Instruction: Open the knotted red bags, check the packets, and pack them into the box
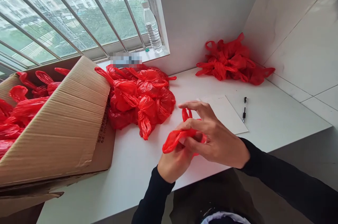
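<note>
My right hand pinches a red plastic bag between thumb and fingers, with its index finger stretched out above. Under it, my left hand is closed around the lower part of the same bag; its fingers are mostly hidden by the bag and my right hand. One handle loop of the bag stands up near the right fingertips. What the bag contains is hidden. To the left of my hands lies a pile of knotted red plastic bags on the white table.
A cardboard box full of red bags stands at the left. More red bags lie in the back right corner. Behind my hands are a white paper sheet and a pen. A water bottle stands on the windowsill.
</note>
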`<action>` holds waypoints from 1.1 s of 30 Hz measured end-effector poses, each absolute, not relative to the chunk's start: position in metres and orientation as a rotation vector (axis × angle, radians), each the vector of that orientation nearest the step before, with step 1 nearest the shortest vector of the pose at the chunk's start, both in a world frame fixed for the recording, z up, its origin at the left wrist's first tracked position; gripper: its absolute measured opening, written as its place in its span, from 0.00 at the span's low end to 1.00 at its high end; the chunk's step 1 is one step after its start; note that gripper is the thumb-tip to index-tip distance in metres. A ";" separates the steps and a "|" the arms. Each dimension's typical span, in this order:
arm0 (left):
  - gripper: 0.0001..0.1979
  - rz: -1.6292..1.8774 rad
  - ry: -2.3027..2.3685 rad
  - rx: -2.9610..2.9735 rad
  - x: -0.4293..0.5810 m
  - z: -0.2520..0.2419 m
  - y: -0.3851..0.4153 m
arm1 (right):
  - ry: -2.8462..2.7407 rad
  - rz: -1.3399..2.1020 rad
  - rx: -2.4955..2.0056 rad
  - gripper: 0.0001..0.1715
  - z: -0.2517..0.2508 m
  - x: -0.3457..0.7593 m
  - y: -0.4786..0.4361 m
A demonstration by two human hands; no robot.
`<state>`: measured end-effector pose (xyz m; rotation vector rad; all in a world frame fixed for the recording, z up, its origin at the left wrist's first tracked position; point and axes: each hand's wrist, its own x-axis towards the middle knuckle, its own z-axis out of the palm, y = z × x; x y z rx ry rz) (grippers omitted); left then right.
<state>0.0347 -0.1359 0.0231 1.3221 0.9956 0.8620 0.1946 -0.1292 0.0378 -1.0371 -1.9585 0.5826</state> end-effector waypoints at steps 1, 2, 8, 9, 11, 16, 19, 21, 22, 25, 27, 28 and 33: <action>0.13 0.869 0.991 1.297 0.033 0.021 -0.135 | -1.962 0.619 -1.035 0.13 0.038 0.197 -0.127; 0.17 0.871 0.988 1.266 0.032 0.019 -0.133 | -1.947 0.666 -1.037 0.19 0.039 0.200 -0.124; 0.21 0.896 0.952 1.100 0.024 0.007 -0.122 | -1.812 0.852 -1.067 0.11 0.039 0.216 -0.121; 0.21 0.910 0.943 1.087 0.023 0.006 -0.120 | -1.815 0.875 -1.076 0.09 0.038 0.217 -0.123; 0.19 0.939 0.936 1.084 0.021 0.006 -0.116 | -1.874 0.952 -1.065 0.06 0.037 0.216 -0.127; 0.10 0.908 0.927 1.247 0.013 0.010 -0.115 | -1.891 0.882 -1.004 0.11 0.022 0.212 -0.117; 0.09 0.921 0.945 1.421 0.010 0.009 -0.118 | -1.899 1.010 -0.986 0.19 0.009 0.208 -0.105; 0.07 1.011 1.003 1.565 0.010 0.004 -0.119 | -1.835 1.138 -1.058 0.20 0.001 0.207 -0.099; 0.08 1.077 1.041 1.644 0.010 0.000 -0.119 | -1.787 1.196 -1.096 0.20 -0.004 0.206 -0.097; 0.14 1.269 1.110 1.879 0.011 -0.017 -0.118 | -1.737 1.478 -1.047 0.20 -0.018 0.207 -0.092; 0.15 1.345 1.093 2.006 0.011 -0.028 -0.117 | -1.798 1.627 -0.953 0.20 -0.027 0.208 -0.089; 0.16 1.370 1.078 2.055 0.011 -0.032 -0.117 | -1.828 1.642 -0.933 0.18 -0.030 0.208 -0.088; 0.20 1.402 1.054 2.207 0.007 -0.037 -0.116 | -1.800 1.450 -1.027 0.08 -0.027 0.210 -0.088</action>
